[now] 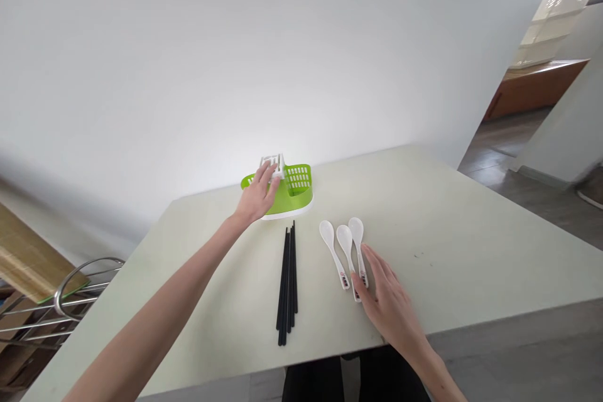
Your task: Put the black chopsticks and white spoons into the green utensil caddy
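Note:
Three white spoons [345, 240] lie on the table, bowls pointing away from me and red and dark marks on their handles. My right hand [387, 301] is over the handle ends of the right-hand spoons, thumb and fingers apart. At the back stands a green and white cutlery holder [292, 201] with slotted sides and a white slotted part [277, 162] in its middle. My left hand [260, 191] reaches to it, fingers stretched over the white part and the green front. Several black chopsticks [288, 289] lie in a bundle between my arms.
The pale table [447, 220] runs up against a white wall [282, 63]. A metal rack [70, 308] and a wooden board [32, 257] are beyond the left edge. On the right, a doorway shows a brown wooden bench [537, 88].

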Available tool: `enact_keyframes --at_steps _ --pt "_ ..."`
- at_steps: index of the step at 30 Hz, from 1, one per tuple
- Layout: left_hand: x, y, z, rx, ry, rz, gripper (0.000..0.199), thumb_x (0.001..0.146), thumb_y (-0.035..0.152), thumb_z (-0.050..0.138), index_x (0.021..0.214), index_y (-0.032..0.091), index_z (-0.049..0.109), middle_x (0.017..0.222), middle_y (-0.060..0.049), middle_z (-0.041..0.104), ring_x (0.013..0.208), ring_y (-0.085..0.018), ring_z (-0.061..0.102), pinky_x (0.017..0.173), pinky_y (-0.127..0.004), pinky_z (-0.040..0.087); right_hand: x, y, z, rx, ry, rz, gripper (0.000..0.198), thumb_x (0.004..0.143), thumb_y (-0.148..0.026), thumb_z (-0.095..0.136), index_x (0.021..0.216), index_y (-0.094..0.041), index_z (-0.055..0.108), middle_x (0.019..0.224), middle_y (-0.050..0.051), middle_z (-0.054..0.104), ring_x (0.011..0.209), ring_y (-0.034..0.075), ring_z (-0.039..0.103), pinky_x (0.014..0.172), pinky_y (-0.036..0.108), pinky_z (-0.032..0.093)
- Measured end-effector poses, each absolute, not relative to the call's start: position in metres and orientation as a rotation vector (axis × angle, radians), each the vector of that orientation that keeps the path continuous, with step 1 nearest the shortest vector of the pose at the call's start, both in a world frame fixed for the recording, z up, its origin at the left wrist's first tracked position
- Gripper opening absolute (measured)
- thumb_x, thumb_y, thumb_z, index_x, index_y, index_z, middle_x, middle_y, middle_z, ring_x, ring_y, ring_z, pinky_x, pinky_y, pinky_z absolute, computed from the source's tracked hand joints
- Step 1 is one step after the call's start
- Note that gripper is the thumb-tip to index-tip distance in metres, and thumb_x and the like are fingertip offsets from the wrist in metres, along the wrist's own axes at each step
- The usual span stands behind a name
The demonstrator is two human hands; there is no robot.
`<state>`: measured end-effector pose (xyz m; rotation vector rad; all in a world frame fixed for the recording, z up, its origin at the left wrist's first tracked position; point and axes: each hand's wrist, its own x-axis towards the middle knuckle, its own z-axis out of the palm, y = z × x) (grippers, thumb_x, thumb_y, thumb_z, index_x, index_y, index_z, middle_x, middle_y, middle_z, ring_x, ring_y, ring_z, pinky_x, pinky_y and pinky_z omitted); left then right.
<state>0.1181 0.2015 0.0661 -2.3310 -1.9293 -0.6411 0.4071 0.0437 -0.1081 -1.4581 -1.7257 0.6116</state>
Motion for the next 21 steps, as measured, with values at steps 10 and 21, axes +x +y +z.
enact_keyframes --at_steps 10,21 --pt "0.183 0.216 0.059 -2.439 -1.867 -0.639 0.067 0.108 0.062 0.018 0.162 0.028 0.037 0.172 -0.011 0.029 0.134 -0.033 0.06 0.104 -0.051 0.053 0.408 0.045 -0.105 -1.431 -1.726 0.591 0.059 0.107 -0.052 0.04 0.161 -0.029 0.035 0.16 0.01 0.049 0.149 0.031 0.044 0.114 0.053 0.048" --pt "0.131 0.122 0.025 -2.317 -1.683 -1.216 0.035 0.11 0.045 0.033 0.116 0.023 0.058 0.117 -0.011 0.066 0.105 -0.022 0.066 0.092 -0.039 0.055 0.408 0.044 -0.101 -1.479 -1.702 0.632 0.059 0.106 -0.052 0.038 0.16 -0.029 0.036 0.161 0.009 0.047 0.149 0.032 0.043 0.117 0.055 0.045"
